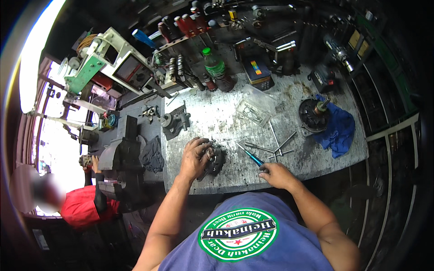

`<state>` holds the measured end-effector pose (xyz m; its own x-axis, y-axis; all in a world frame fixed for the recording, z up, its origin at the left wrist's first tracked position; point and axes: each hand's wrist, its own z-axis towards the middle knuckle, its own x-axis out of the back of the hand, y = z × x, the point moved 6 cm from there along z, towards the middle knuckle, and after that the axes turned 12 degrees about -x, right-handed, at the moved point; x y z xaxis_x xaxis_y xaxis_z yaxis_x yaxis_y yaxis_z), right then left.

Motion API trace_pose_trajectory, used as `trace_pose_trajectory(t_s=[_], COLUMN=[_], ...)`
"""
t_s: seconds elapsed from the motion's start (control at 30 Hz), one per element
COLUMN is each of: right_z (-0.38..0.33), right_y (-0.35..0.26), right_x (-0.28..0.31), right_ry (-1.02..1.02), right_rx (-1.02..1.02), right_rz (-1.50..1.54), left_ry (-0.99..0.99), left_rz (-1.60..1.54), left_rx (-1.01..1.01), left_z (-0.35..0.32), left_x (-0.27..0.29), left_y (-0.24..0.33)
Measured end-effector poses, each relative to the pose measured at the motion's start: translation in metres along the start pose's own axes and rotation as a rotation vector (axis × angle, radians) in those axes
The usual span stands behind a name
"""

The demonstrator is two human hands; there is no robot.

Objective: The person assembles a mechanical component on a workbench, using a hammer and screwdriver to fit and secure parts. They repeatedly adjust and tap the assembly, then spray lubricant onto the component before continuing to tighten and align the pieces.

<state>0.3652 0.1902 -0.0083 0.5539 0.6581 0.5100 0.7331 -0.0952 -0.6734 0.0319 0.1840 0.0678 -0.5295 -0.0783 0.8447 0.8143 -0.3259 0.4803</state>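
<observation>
Our left hand (195, 156) was closed over a dark metal housing (214, 162), fingers curled across its top, near the front edge of the workbench (217, 117). Our right hand (276, 175) pinched the handle end of a blue-handled screwdriver (250, 156), whose tip pointed up and left toward the housing without touching it. We judged the work to be mid-way: the housing lay apart from its mates, and long bolts (276, 142) lay loose just right of the screwdriver, so fastening or stripping remained unfinished. The housing looked greasy, dull grey-black, roughly round, with small bright fittings showing between our fingers; its underside was hidden. Farther left sat another grey casting (174, 122). Far right, a round motor part (313, 115) rested on a blue rag (339, 131). A clear plastic bag (254, 108) and a green-capped bottle (213, 63) stood behind. Another person in a red top (81, 205) worked off the bench's left.
</observation>
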Motion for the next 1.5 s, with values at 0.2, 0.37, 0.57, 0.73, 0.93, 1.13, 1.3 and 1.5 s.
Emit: trace_pose_trajectory(t_s=[0.2,0.37,0.57,0.73,0.93,1.13,1.3,1.5], right_z=[0.000,-0.003,-0.001,0.015,0.033,0.074,0.102,0.047], right_y=[-0.011,-0.014,-0.032,-0.063,-0.101,-0.120,-0.187,-0.213], right_x=[0.004,-0.026,-0.074,-0.098,-0.115,-0.148,-0.180,-0.150], right_ry=[0.051,0.027,-0.034,-0.031,0.041,-0.310,-0.489,-0.324], right_rx=[0.073,0.056,0.051,0.046,0.053,-0.027,0.208,0.386], right_rz=[0.040,0.086,-0.041,-0.010,-0.019,0.697,1.054,0.449], left_ry=[0.139,0.161,0.072,0.169,0.203,0.284,0.291,0.359], left_rz=[0.015,0.201,0.004,-0.106,-0.213,-0.900,-1.372,-1.930], left_rx=[0.054,0.350,0.536,0.459,0.471,0.516,0.608,0.548], left_z=[-0.013,-0.055,-0.082,-0.085,-0.091,-0.102,-0.123,-0.170], left_x=[0.001,-0.001,-0.014,-0.015,0.000,0.015,0.012,-0.032], left_y=[0.008,0.019,0.001,-0.006,-0.039,-0.112,-0.138,-0.093])
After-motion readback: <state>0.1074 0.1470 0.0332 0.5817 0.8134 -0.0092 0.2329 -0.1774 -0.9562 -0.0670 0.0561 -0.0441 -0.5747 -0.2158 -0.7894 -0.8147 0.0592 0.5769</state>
